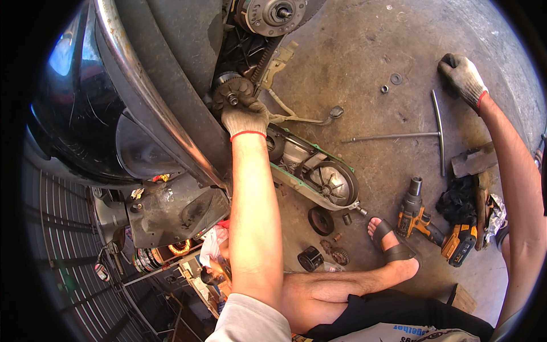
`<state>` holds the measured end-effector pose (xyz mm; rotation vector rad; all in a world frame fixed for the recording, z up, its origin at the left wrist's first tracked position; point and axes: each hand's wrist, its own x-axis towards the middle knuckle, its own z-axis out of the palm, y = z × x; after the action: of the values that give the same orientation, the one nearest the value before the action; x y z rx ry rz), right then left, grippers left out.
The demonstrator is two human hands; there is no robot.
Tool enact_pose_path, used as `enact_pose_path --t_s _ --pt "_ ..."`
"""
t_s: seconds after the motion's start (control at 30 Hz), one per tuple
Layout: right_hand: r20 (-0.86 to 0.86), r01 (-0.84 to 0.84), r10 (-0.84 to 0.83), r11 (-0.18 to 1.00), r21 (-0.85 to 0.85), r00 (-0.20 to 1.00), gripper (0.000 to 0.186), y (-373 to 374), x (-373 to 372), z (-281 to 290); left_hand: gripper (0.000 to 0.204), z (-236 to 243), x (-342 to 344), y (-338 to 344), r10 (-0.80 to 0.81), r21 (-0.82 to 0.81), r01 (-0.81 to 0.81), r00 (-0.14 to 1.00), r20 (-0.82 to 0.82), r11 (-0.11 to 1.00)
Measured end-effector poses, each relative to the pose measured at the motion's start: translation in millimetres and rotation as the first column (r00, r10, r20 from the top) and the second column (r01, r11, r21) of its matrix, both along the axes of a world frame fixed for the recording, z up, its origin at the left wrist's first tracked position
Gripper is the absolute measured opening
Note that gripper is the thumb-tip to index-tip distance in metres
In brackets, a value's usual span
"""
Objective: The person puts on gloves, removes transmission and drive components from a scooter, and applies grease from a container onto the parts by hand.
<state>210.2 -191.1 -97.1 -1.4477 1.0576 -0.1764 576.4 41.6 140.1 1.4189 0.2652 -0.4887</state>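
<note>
My left hand (245, 118), in a grimy white work glove with a red cuff, reaches up to the opened engine side of a scooter (250, 45). Its fingers are closed at the lower edge of a dark toothed pulley wheel (232, 93) with a threaded shaft end at its centre. Far out to the right, my right hand (464, 77) wears a matching glove with dark-stained fingers. Those fingers are curled shut above the floor, and whatever may be inside them is hidden. A washer (396, 78) and a nut (384, 89) lie on the concrete to its left.
A round clutch (273, 14) sits at the top of the engine. Below lie the removed cover (316, 171), a black ring (321, 221) and small gears (340, 256). A T-handle wrench (437, 134) and cordless impact wrench (419, 214) rest rightward. Another person (215, 256) is lower left.
</note>
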Motion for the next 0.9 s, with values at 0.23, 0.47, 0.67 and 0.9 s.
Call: enact_pose_path --t_s 0.23,0.47,0.67,0.9 --pt "-0.005 0.022 -0.023 0.998 -0.066 1.000 0.026 3 -1 1 0.019 -5 -6 -7 0.070 0.043 -0.071 0.997 0.033 0.997" --pt "-0.002 0.012 -0.012 0.999 -0.049 1.000 0.023 1 -1 -3 0.037 -2 -3 -5 -0.012 0.055 0.009 0.999 0.044 0.998" --pt "0.005 0.015 -0.015 1.000 -0.020 1.000 0.022 3 -1 0 0.038 4 -14 -10 -0.017 -0.075 0.009 0.995 -0.098 0.997" --pt "0.001 0.030 -0.030 0.999 -0.024 1.000 0.026 3 0 2 0.033 1 -14 -7 0.024 0.015 -0.024 0.999 0.030 1.000"
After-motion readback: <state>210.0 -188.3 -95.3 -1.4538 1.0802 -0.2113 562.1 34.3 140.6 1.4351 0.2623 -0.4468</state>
